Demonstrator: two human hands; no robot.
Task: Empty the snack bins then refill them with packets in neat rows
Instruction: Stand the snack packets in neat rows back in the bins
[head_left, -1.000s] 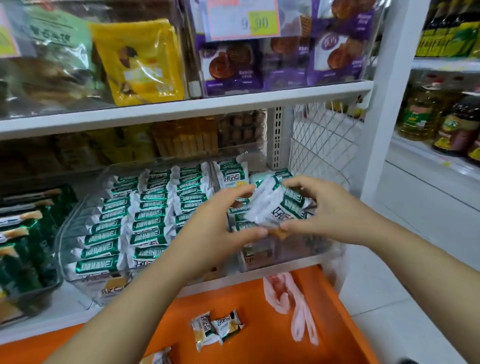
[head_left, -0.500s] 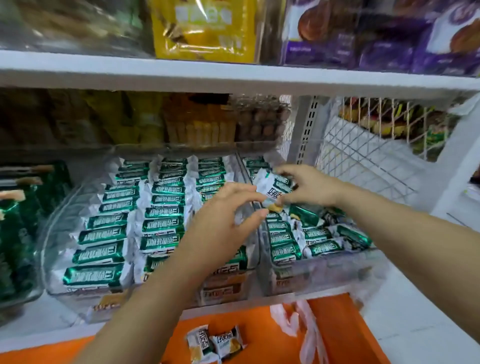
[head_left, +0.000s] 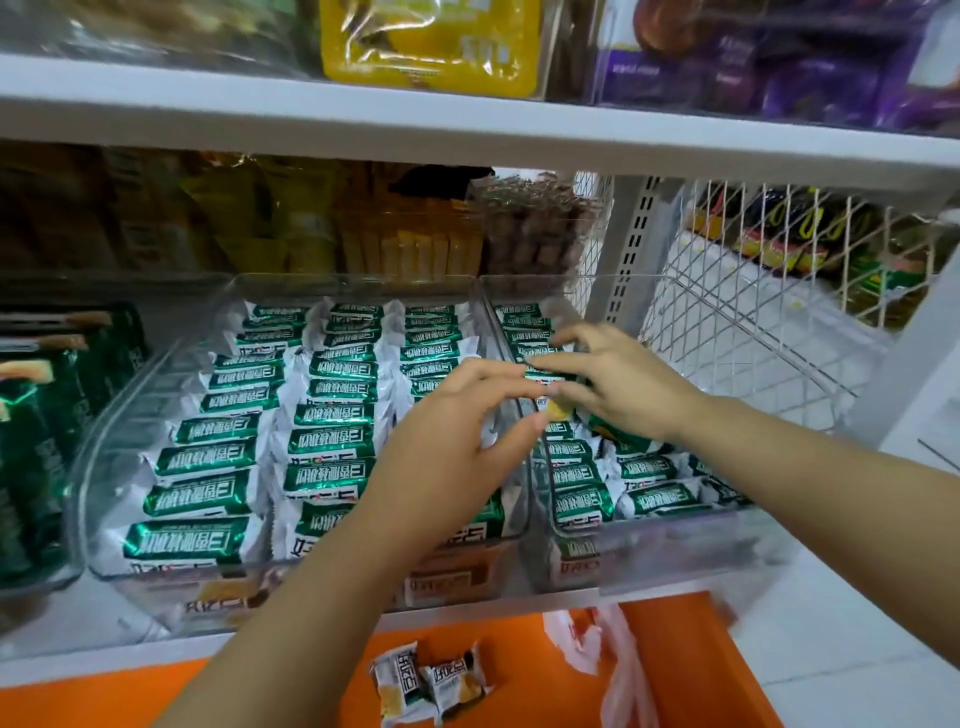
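Two clear plastic bins stand side by side on the white shelf. The left bin (head_left: 104, 441) holds green-and-white snack packets (head_left: 332, 389) in three neat rows. The right bin (head_left: 675, 540) holds one row along its left side and looser packets at its front right. My left hand (head_left: 457, 447) and my right hand (head_left: 613, 384) meet over the left part of the right bin. Together their fingertips pinch a small stack of packets (head_left: 545, 402), which they mostly hide.
An orange surface (head_left: 524, 696) lies below the shelf, with two loose packets (head_left: 431, 680) and a white plastic bag (head_left: 618, 670) on it. A bin of dark green packets (head_left: 47, 441) sits at far left. A white wire mesh panel (head_left: 769, 291) closes the right side.
Both hands carried the stack of packets from in front of the shelf down into the right bin. My view moved closer and lower toward the bins.
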